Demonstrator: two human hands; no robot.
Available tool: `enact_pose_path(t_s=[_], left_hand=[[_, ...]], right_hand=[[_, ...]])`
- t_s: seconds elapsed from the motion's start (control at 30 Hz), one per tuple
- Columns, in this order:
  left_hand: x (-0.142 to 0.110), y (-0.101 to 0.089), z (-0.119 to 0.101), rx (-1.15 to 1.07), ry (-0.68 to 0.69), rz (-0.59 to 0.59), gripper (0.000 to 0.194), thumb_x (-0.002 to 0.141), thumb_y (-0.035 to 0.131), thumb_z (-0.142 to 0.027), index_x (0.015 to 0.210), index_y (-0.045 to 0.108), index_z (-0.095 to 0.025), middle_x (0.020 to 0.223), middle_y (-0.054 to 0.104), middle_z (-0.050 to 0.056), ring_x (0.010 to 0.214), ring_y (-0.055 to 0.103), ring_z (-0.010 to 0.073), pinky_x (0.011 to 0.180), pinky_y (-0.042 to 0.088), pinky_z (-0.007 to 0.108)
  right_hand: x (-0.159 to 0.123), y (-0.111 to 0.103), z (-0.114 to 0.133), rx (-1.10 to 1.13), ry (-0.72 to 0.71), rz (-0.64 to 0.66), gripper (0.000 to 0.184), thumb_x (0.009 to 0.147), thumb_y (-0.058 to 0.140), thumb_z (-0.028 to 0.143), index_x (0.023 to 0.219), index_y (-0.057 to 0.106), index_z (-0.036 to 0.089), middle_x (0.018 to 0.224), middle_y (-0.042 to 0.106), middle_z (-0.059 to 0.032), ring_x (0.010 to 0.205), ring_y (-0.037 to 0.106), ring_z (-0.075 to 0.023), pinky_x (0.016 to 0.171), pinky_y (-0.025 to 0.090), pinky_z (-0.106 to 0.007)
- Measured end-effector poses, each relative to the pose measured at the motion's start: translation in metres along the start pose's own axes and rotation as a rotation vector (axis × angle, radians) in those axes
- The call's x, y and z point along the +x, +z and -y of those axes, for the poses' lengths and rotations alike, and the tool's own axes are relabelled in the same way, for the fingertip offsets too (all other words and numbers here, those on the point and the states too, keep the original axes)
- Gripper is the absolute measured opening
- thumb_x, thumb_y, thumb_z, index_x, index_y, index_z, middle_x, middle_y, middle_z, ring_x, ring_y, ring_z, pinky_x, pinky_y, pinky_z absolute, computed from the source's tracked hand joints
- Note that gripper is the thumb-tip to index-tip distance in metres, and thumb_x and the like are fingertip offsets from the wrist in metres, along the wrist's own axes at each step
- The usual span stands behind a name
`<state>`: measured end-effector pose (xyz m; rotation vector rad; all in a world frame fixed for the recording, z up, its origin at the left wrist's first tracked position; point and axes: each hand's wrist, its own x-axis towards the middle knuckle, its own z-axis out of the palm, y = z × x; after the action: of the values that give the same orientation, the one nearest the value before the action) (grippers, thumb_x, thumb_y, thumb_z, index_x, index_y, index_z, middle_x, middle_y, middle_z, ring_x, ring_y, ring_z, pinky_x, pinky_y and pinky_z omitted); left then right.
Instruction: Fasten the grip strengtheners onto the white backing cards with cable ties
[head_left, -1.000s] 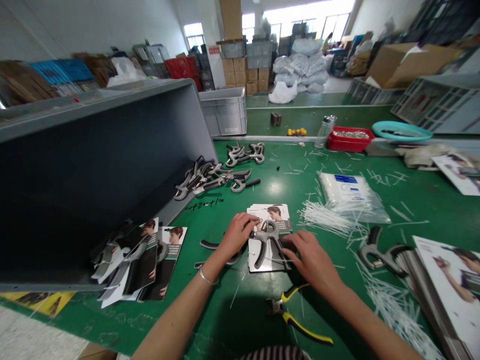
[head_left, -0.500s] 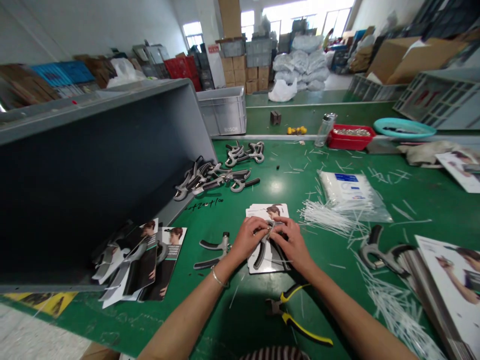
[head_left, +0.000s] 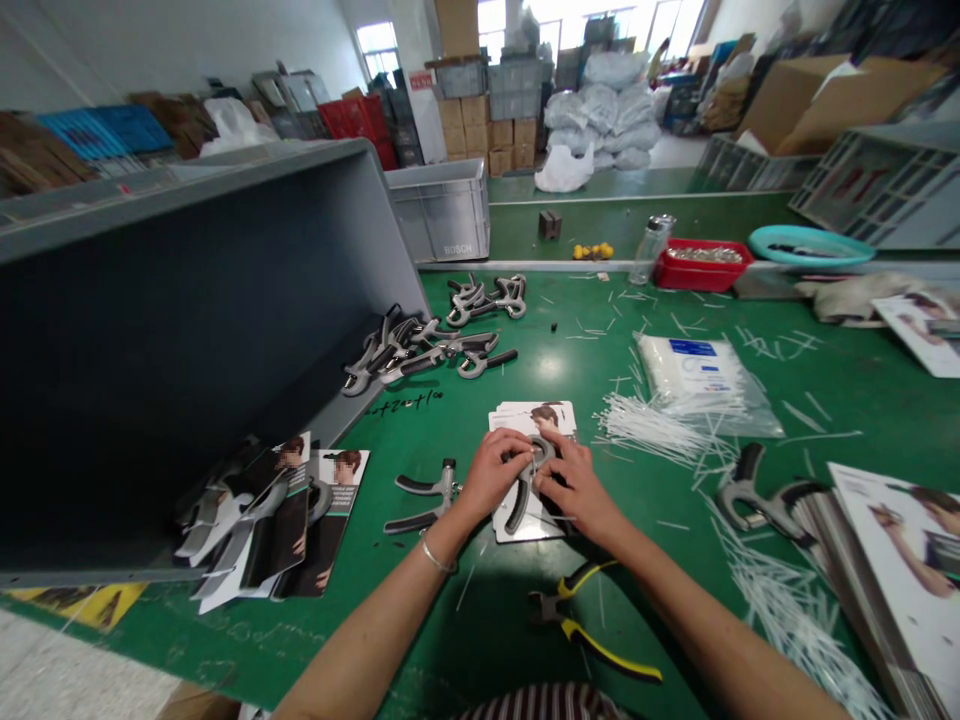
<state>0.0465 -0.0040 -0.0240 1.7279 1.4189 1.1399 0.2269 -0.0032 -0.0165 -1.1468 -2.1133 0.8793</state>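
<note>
My left hand (head_left: 504, 470) is closed with its fingertips on a grey and black hand grip strengthener (head_left: 517, 508). From the other side my right hand (head_left: 574, 482) pinches at the same grip's coil end; a thin white strip, seemingly a cable tie, shows near the fingertips, partly hidden. Under both hands lies a small stack of printed cards (head_left: 517, 412). Beside my left wrist rests another hand grip strengthener (head_left: 420, 500). Yellow and black cutting pliers (head_left: 581, 625) lie with handles spread, close to my right forearm.
A large grey crate (head_left: 187, 350) on its side borders the left, near piled grips (head_left: 420, 350) and carded grips (head_left: 277, 530). Loose white cable ties (head_left: 652, 430) and their bag (head_left: 694, 375) sit right of centre. A card stack (head_left: 900, 580) stands near right, a red tray (head_left: 703, 265) behind.
Both hands stay at the grip's coil end, with the fingers slightly shifted. More of the grip's grey ring shows between them. The whole view has shifted a little.
</note>
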Motion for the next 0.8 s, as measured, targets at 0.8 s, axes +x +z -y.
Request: enact_pose_path(t_s=[0.8], left_hand=[[-0.014, -0.006, -0.029, 0.022, 0.078, 0.008, 0.011, 0.091, 0.058, -0.025, 0.083, 0.063, -0.02, 0.089, 0.066, 0.004, 0.094, 0.056, 0.0205, 0.09, 0.043, 0.035]], right_hand=[[0.01, 0.011, -0.006, 0.024, -0.031, -0.209, 0.022, 0.089, 0.052, 0.021, 0.11, 0.056, 0.023, 0.136, 0.056, -0.0115, 0.129, 0.046, -0.0275, 0.105, 0.034, -0.048]])
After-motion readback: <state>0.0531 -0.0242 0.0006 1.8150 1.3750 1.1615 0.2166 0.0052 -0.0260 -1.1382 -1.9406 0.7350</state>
